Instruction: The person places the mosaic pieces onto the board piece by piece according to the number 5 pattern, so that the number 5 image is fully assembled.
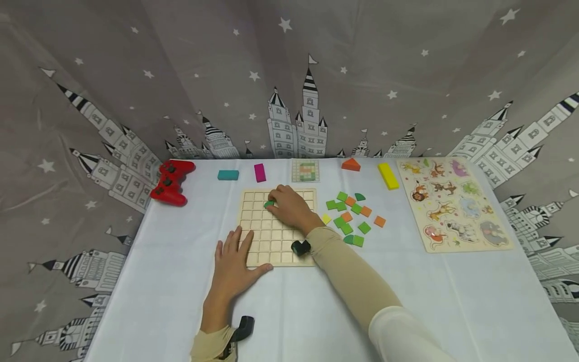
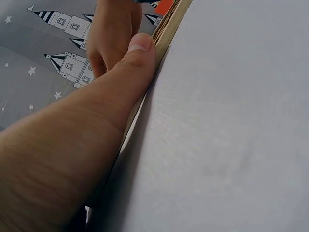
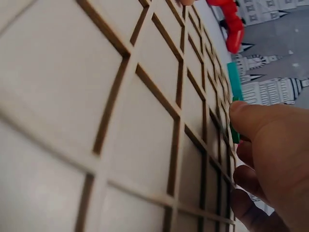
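Observation:
A wooden grid board [image 1: 271, 250] lies on the white table, its raised ribs forming square cells. Over its upper part, my right hand [image 1: 291, 207] pinches a dark green tile [image 1: 269, 204] between thumb and fingers. In the right wrist view the green tile [image 3: 235, 126] stands edge-on at the thumb tip, close to the grid; whether it touches the board, I cannot tell. My left hand [image 1: 234, 269] rests at the board's lower left corner, fingers spread over the left edge. The left thumb [image 2: 141, 53] lies along the near edge in the left wrist view.
Several loose green and orange tiles [image 1: 346, 228] lie right of the board. A small pattern card [image 1: 305, 171] sits behind it, among teal [image 1: 228, 175], magenta [image 1: 260, 173], orange [image 1: 351, 164] and yellow [image 1: 388, 176] blocks. A red game controller [image 1: 172, 182] and an animal puzzle [image 1: 457, 206] flank them.

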{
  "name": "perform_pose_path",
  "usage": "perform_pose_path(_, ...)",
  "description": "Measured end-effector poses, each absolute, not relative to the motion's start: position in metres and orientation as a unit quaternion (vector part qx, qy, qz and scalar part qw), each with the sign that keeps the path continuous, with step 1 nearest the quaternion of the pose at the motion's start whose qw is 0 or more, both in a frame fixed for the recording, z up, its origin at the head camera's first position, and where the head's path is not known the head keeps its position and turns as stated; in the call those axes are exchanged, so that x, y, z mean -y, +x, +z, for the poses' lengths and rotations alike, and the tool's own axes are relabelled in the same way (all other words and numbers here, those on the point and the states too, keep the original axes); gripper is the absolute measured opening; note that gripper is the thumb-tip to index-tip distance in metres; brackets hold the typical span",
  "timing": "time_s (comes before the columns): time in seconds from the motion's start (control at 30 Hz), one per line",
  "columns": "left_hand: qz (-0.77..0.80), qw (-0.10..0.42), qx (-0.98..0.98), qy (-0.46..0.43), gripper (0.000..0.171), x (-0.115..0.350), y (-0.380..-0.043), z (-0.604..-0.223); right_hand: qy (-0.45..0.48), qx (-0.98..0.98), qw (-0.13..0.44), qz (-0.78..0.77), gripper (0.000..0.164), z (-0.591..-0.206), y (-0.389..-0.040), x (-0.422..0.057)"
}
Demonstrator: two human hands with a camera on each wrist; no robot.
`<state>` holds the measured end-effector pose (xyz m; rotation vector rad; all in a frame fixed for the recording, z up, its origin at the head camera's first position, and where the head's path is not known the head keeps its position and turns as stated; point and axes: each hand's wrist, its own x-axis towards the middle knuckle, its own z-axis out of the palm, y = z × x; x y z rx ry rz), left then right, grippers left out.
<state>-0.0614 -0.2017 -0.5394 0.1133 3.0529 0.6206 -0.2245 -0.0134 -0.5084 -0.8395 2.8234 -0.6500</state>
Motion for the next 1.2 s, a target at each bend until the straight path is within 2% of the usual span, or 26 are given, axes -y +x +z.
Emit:
perform_pose_path(0.73, 0.206, 0.008, -0.978, 0.026, 0.108, 0.201, -0.056, -0.537, -0.254, -0.939, 0.091, -0.212, 0.026, -0.506, -0.223, 0.024)
perform_pose_path(1.2, 0.205, 0.018, -0.978, 0.02, 0.108, 0.199, -0.059, -0.535, -0.235, -0.942, 0.074, -0.228, 0.027, -0.509, -0.222, 0.015)
